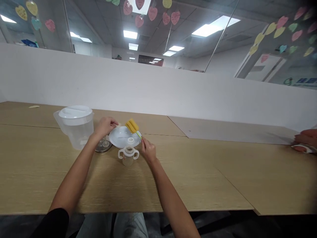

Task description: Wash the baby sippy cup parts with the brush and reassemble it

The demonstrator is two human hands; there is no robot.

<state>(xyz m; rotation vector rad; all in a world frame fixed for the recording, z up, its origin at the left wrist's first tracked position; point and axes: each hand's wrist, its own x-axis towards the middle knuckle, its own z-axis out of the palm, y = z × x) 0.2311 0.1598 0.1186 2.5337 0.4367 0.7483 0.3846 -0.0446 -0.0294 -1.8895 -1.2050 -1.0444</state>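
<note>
My right hand (148,150) grips the green handle of a bottle brush (132,126), whose yellow sponge head is raised over the white bowl (115,140). At the bowl's far left rim, the fingers of my left hand (107,126) are pinched around something small and pale that I cannot make out. In front of the bowl stands an uncapped baby bottle (128,159) with two white side handles. A white ring-shaped part (130,141) shows just behind it, at the bowl's near edge. Below my left wrist lies a round metal dish (105,147) with small clear parts on it, partly hidden.
A clear plastic pitcher (79,132) with a white lid stands left of my left forearm. A pale flat scrap (34,106) lies at the back left. At the far right edge another person's hand (307,138) rests by the table. A white wall (158,89) runs behind the table.
</note>
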